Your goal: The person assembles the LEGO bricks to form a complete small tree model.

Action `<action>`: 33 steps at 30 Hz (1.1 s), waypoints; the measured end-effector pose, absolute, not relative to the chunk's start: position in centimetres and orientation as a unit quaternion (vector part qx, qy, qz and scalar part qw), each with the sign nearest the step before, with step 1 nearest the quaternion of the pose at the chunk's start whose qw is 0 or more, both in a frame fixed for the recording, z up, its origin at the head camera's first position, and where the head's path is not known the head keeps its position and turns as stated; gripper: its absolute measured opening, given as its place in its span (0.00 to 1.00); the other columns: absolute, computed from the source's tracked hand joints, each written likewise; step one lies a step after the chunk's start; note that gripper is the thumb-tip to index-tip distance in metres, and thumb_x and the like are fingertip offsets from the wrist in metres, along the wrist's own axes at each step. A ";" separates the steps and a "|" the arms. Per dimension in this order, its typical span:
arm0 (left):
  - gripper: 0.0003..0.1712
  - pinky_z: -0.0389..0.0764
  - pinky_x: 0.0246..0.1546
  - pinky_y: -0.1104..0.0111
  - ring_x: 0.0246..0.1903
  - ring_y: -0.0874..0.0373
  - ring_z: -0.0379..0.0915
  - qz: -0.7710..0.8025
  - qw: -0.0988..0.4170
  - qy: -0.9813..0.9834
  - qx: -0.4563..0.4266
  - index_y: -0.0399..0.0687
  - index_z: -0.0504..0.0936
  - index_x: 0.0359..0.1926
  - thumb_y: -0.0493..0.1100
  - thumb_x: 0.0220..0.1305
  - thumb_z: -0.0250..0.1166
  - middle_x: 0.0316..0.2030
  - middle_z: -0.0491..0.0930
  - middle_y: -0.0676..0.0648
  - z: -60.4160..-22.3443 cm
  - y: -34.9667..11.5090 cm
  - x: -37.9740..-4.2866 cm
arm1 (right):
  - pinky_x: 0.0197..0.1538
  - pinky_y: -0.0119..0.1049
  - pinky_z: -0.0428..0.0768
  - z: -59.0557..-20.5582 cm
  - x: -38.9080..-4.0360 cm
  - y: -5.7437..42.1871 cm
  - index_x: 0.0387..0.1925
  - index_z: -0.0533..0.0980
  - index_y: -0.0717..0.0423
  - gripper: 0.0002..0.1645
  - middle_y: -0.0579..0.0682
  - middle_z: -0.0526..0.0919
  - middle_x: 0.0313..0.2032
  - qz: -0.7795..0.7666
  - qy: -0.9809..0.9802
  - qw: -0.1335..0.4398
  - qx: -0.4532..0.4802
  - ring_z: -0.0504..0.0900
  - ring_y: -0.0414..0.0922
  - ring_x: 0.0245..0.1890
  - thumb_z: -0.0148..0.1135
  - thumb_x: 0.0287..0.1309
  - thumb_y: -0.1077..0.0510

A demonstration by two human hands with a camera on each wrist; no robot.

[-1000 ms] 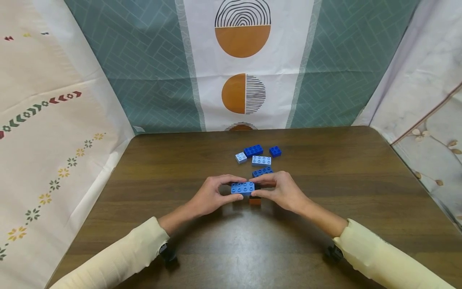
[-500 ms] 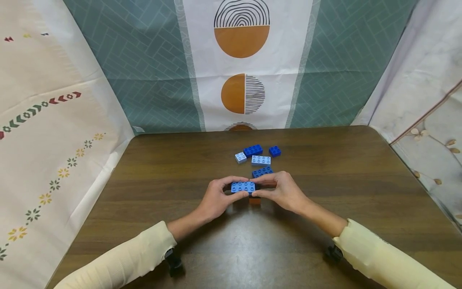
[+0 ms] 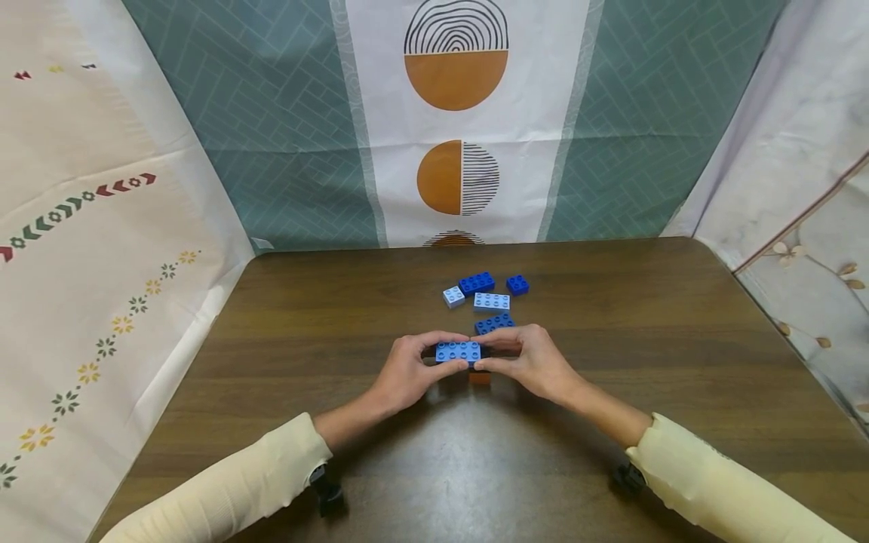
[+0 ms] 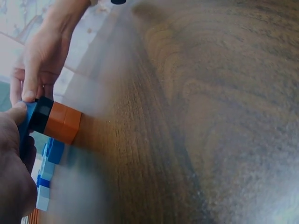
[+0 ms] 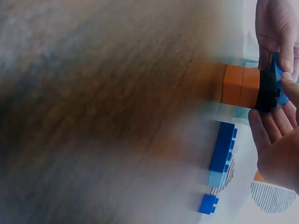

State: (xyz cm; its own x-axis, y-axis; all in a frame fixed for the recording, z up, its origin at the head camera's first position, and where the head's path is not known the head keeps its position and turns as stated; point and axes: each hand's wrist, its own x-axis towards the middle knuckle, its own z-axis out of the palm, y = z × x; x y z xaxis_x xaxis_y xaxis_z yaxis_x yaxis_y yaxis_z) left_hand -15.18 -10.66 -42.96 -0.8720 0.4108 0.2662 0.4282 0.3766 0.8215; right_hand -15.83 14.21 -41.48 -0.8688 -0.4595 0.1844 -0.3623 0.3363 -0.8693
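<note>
Between both hands, a light blue eight-stud brick (image 3: 458,352) tops a short stack, lying across a black brick (image 5: 266,91). Below these, two orange bricks (image 4: 62,122) stand on the table. My left hand (image 3: 404,371) pinches the blue brick, thumb along its near side and fingers along its far side. From the other side my right hand (image 3: 536,358) pinches the stack at the blue brick's right end. In the right wrist view its thumb lies at the blue brick's edge, and its fingers reach behind the black one.
Behind the stack on the brown wooden table (image 3: 305,317) lie loose bricks: a dark blue one (image 3: 494,323), a pale blue long one (image 3: 492,302), a pale square one (image 3: 453,296), another dark blue long one (image 3: 477,283) and a small dark blue one (image 3: 517,284). Printed cloths hang around the table.
My left thumb has slid rightward along the near side of the blue brick, and the left forearm has shifted right. The blue brick sits more level. My right hand has barely moved.
</note>
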 end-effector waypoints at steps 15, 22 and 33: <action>0.19 0.86 0.52 0.65 0.45 0.65 0.85 -0.497 -0.001 -0.830 -0.252 0.53 0.89 0.58 0.47 0.68 0.76 0.52 0.89 0.55 -42.4 -10.6 -14.9 | 0.59 0.39 0.84 -40.2 -18.5 16.3 0.64 0.81 0.63 0.24 0.58 0.87 0.57 -0.578 0.771 0.164 -0.211 0.86 0.53 0.59 0.70 0.71 0.58; 0.18 0.87 0.48 0.66 0.42 0.63 0.84 -0.487 0.002 -0.838 -0.246 0.55 0.89 0.58 0.47 0.68 0.76 0.52 0.89 0.54 -42.4 -10.7 -14.9 | 0.62 0.37 0.82 -41.3 -20.8 17.7 0.69 0.77 0.64 0.28 0.59 0.84 0.63 -0.598 0.773 0.124 -0.170 0.82 0.55 0.65 0.69 0.72 0.59; 0.19 0.86 0.47 0.67 0.41 0.61 0.82 -0.483 0.001 -0.842 -0.239 0.57 0.89 0.58 0.48 0.68 0.76 0.52 0.88 0.54 -42.4 -10.6 -14.8 | 0.63 0.41 0.81 -42.7 -22.3 18.4 0.68 0.78 0.62 0.27 0.58 0.83 0.64 -0.578 0.791 0.122 -0.158 0.81 0.56 0.66 0.70 0.71 0.60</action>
State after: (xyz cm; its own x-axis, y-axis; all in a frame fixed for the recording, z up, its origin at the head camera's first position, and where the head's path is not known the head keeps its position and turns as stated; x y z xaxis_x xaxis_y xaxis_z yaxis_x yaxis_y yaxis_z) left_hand -14.84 -10.60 -42.39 -0.8854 0.4017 0.2338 0.4045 0.4182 0.8133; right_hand -22.30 18.42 -42.72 -0.9202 -0.3914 -0.0096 -0.1095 0.2807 -0.9535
